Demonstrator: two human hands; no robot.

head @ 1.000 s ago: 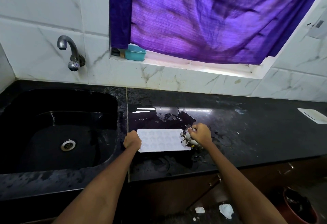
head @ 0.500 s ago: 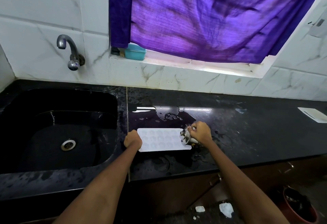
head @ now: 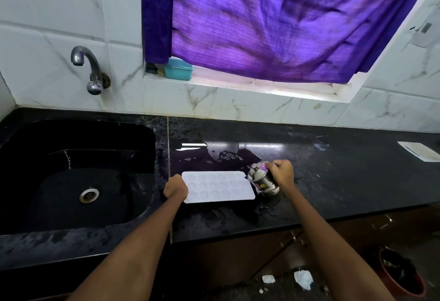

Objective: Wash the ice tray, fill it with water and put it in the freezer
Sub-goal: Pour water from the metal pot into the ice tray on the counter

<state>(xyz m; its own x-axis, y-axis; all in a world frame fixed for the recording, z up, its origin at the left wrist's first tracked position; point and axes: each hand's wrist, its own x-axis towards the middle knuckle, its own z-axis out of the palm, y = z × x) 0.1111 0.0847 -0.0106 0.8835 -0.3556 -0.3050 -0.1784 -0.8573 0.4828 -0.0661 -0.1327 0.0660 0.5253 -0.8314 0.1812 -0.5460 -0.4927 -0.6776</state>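
A white ice tray with several round hollows lies flat on the black counter, just right of the sink. My left hand grips its left end. My right hand holds a small shiny steel cup, tipped with its mouth toward the tray's right end. Whether water is running from the cup I cannot tell.
A black sink with a steel drain lies at the left, under a wall tap. Spilled water pools behind the tray. A teal box sits on the sill beneath a purple curtain. A white card lies far right.
The steel cup has tilted further over the tray's right end and my right hand has lifted a little. My left hand and the tray have stayed in place.
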